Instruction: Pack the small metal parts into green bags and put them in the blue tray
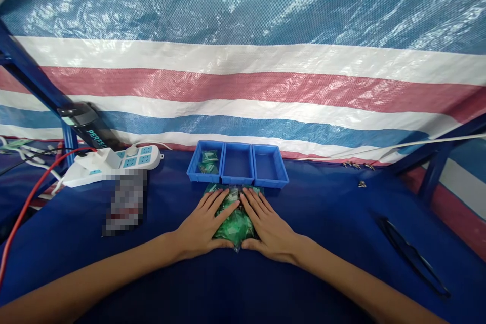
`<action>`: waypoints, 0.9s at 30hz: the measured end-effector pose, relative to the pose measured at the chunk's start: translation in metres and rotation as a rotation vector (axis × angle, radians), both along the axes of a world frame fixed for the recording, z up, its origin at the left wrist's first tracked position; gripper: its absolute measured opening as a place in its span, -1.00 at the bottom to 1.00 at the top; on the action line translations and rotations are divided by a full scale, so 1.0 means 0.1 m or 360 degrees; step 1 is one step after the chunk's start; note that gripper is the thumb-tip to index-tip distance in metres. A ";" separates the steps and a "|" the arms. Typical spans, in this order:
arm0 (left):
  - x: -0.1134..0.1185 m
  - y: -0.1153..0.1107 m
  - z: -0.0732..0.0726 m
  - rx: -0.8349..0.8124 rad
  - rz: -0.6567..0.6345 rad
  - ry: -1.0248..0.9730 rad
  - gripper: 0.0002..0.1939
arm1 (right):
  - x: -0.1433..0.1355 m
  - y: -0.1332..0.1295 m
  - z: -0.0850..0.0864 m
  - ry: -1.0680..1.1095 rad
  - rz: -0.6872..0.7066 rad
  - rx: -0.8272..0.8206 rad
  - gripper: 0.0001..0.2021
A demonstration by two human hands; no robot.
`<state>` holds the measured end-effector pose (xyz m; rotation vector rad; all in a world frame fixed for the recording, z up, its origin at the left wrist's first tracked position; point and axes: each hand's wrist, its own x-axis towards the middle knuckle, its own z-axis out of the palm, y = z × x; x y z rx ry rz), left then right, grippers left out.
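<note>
A pile of small clear plastic packets with green contents (234, 226) lies on the blue table in front of me. My left hand (205, 221) rests on the pile's left side, fingers stretched out and thumb apart. On the right side, my right hand (268, 225) lies flat over the packets in the same way. Both hands partly cover the pile, so its edges are hidden. Just beyond the fingertips stand three joined blue bins. The left bin (192, 167) has a few similar packets in it; the middle bin (237, 179) and right bin (272, 182) show bare floors.
A white power strip (150, 158) with plugs and cables sits at the back left, near a black bottle (93, 126). A blurred-out pouch (127, 202) lies closer. Dark glasses (413, 255) and small metal pieces (362, 184) are at right. Striped sheeting (243, 55) hangs behind.
</note>
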<state>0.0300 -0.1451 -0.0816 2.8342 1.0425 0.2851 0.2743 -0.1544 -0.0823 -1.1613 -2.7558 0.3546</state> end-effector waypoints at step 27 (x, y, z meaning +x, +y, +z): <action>-0.10 0.11 0.07 -0.0124 -0.0252 -0.0006 -0.20 | 0.01 0.00 -0.04 -0.0006 -0.0060 0.0019 -0.08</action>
